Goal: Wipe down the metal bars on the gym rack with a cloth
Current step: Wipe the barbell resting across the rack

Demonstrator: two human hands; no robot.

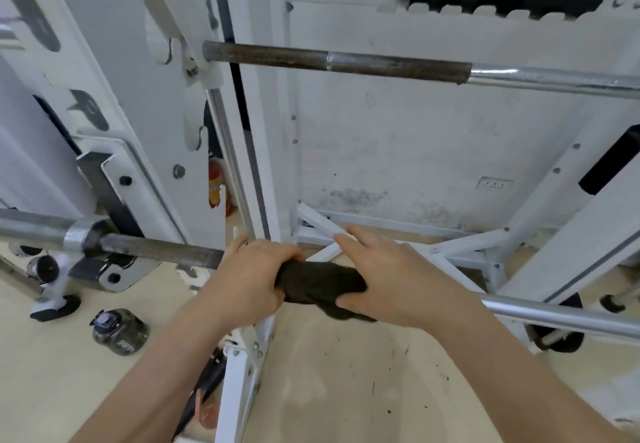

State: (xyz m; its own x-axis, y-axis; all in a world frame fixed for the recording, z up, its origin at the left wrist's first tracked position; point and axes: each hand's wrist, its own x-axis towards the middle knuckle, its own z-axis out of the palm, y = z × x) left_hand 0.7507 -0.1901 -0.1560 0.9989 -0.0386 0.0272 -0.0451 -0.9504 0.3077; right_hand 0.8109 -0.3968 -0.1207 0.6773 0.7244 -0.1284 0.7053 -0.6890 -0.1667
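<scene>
Gripping the dark cloth (320, 281) from the left side, the left hand (252, 279) has its fingers curled over the top of the bundle, knuckles up. The cloth is wrapped round the lower bar (162, 252), about midway along the visible length, with a loose end hanging just below the right palm. Right hand (394, 279): laid over the cloth's right end, fingers fairly straight and pointing up-left past the bar, thumb hooked along the near side of the cloth. The two hands sit close together, with the cloth bridging them. Lower bar left of the cloth: dull, brown, rough-looking, running into a bright collar. Right of the cloth: shiny chrome. Upper bar (346, 63) sits well above, on the white rack (259, 130); brown and mottled on its left part, chrome toward the right edge. Dark bottle (119, 331) lies on the beige floor (346, 373) near the rack's left foot, well apart from the hands. Scuffed white wall (415, 148) behind the rack.
</scene>
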